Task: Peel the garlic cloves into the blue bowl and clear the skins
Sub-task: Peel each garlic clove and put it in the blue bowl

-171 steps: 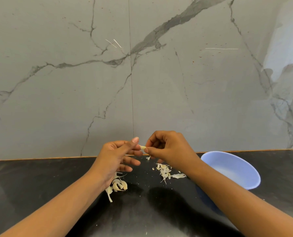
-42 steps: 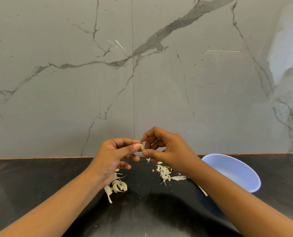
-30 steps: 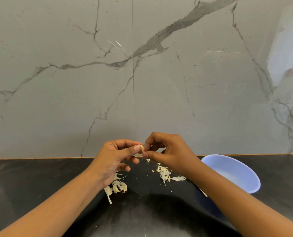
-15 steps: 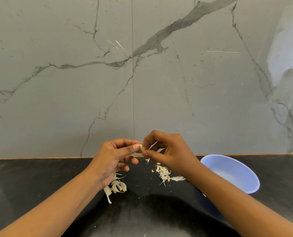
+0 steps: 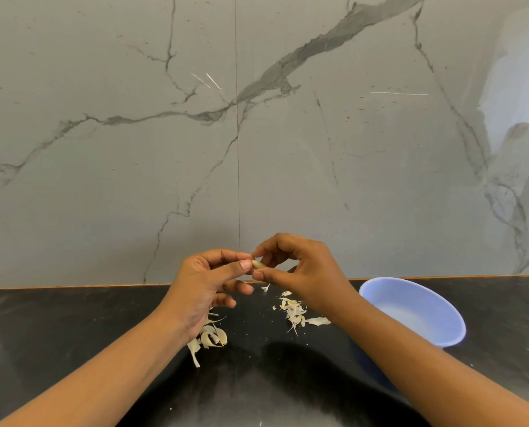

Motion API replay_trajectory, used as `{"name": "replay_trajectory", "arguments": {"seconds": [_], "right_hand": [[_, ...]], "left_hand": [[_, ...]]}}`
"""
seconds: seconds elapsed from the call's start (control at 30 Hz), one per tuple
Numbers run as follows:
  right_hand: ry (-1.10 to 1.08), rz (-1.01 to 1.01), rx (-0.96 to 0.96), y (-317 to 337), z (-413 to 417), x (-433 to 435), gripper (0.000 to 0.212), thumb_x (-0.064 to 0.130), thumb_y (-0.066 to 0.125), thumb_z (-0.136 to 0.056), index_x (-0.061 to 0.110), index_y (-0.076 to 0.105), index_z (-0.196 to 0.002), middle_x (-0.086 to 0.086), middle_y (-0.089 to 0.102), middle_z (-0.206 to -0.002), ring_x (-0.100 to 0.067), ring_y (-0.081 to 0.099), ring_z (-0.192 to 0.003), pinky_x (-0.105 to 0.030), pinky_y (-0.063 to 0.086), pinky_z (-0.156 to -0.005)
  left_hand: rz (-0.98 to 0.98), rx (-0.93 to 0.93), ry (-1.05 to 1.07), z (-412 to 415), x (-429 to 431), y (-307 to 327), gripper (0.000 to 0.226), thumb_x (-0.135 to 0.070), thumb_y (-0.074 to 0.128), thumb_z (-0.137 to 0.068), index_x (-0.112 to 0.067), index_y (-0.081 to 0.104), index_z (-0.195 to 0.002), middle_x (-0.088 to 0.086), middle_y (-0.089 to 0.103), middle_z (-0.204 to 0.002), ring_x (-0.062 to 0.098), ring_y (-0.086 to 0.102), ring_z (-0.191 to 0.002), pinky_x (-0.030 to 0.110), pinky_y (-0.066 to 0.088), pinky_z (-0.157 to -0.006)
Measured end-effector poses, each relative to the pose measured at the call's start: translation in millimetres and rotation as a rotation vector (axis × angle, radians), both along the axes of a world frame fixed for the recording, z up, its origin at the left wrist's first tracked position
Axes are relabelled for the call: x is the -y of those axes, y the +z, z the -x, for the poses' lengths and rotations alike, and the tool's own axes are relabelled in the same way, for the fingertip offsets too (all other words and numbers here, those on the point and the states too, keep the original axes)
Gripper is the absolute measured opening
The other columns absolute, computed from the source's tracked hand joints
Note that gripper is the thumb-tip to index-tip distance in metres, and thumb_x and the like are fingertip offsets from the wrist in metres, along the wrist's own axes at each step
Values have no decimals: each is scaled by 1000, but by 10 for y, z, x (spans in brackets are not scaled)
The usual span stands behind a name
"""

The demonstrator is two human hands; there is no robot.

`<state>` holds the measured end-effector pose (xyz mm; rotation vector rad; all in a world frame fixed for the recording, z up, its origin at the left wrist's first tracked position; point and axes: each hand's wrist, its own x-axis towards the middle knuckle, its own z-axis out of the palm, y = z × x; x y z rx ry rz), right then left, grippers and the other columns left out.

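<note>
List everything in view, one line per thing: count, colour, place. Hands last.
held clove: one, pale cream, in the air above the counter, pinched between both hands.
loose cloves: small cluster, count unclear, off-white, on the counter under the left wrist.
skins: scattered heap, whitish, on the counter below the right hand.
blue bowl: one, light blue, on the counter at the right, beside the right forearm.
counter: one, glossy black, across the lower frame.
wall: grey-veined marble, behind the counter.
left hand: one, thumb and forefinger pinch the held clove.
right hand: one, fingertips pinch the held clove's other end.
</note>
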<state>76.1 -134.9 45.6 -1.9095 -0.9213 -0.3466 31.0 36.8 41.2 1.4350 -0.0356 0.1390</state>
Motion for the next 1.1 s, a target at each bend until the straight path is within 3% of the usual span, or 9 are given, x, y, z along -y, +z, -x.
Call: {"name": "replay_trajectory", "arguments": {"seconds": [0.13,0.23,0.37,0.5,0.67,0.8,0.9,0.97,1.1], "right_hand": [[-54,-36,82,-33,-12,-21,8,24,77,-77,22,71,-82,8,67,-81,-5,63,-79,-14,48,-70],[-35,-80,41,-25,0,-30,18,18,79,-76,30,66,-72,6,65,-78,-4,62,-77,-14,49,-70],[9,-149,-191,-40,44,-68,10,16,74,-81,14,67,-76,0,67,-78,-13,65,-75,-33,58,-60],[57,-257,-414,-41,71,-85,6,15,65,-88,12,64,-84,-4,69,-77,-13,70,-73,-27,58,-60],[-20,-353,-540,-31,13,-56,10,12,56,-94,10,64,-88,-3,68,-76,-11,68,-66,-25,57,-59],[-104,-63,-540,138,-83,154,18,7,50,-97,17,65,-96,-3,68,-94,-12,68,-82,-28,59,-67],[-96,118,-523,199,-80,198,18,14,65,-89,25,63,-104,1,62,-110,-16,65,-97,-27,59,-67],[-61,82,-514,175,-47,149,22,20,70,-84,22,64,-105,-1,64,-107,-16,68,-91,-29,60,-68],[30,-30,-506,71,24,26,8,19,69,-86,13,66,-91,-6,71,-82,-15,70,-73,-32,60,-67]], "left_hand": [[0,-10,-11,6,12,-6,27,-21,71,-69,-8,71,-93,11,75,-88,15,67,-56,18,47,-42],[4,-10,-18,7,19,-7,26,-24,70,-70,-8,72,-90,10,75,-88,14,67,-56,18,47,-42],[-8,-27,-11,-3,28,-22,26,-25,69,-69,-7,73,-87,10,75,-84,12,66,-57,17,48,-44],[9,-33,8,-9,56,-35,24,-25,68,-69,-7,72,-85,9,74,-78,12,64,-54,18,49,-45],[64,-61,24,-40,45,-42,28,-23,68,-69,-4,72,-89,9,74,-78,12,65,-53,18,50,-43],[82,-81,20,-43,25,-43,31,-21,70,-66,-4,72,-92,13,75,-86,13,68,-57,16,51,-44],[82,-82,24,-36,14,-23,33,-18,72,-63,-5,71,-93,14,75,-87,13,69,-58,16,51,-44],[78,-77,28,-33,9,-15,33,-17,72,-62,-6,71,-93,12,75,-84,13,69,-59,16,51,-44],[47,-71,31,-29,6,-17,32,-12,73,-63,-6,70,-94,9,73,-75,12,69,-60,16,51,-44]]}}
